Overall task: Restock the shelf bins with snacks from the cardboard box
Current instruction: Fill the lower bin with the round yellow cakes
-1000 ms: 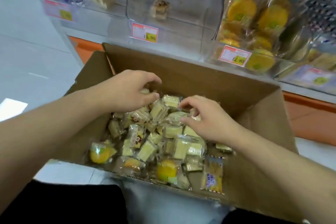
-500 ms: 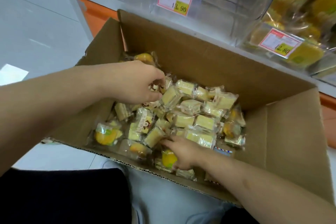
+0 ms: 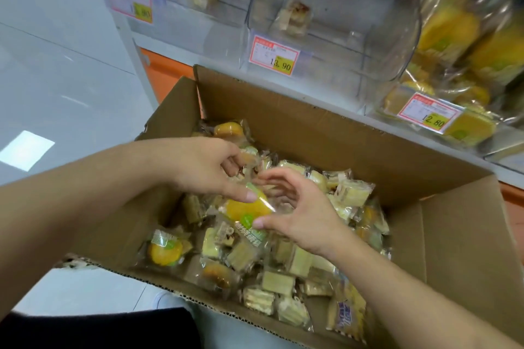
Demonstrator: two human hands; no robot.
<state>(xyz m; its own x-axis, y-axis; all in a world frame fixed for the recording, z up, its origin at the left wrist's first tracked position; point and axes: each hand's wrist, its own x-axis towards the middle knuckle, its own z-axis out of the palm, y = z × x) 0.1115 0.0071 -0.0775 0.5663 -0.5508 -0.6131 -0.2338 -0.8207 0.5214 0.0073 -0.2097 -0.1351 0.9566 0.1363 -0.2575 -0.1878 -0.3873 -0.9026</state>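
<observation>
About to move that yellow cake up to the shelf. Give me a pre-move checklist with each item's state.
1. Yellow cake packet lifted above the pile: ok.
2. Right hand pinching it: ok.
3. Left hand thumb on it: ok; whether it grips other packets too: cannot tell.
4. Matching bin of yellow cakes in view, tagged 12.80: ok.
5. Room left in that bin: cannot tell.
6. Cardboard box open: ok.

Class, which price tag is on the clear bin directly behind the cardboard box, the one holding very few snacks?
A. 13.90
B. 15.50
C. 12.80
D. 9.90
A: the tag on the nearly empty clear bin behind the cardboard box reads 13.90.
</observation>
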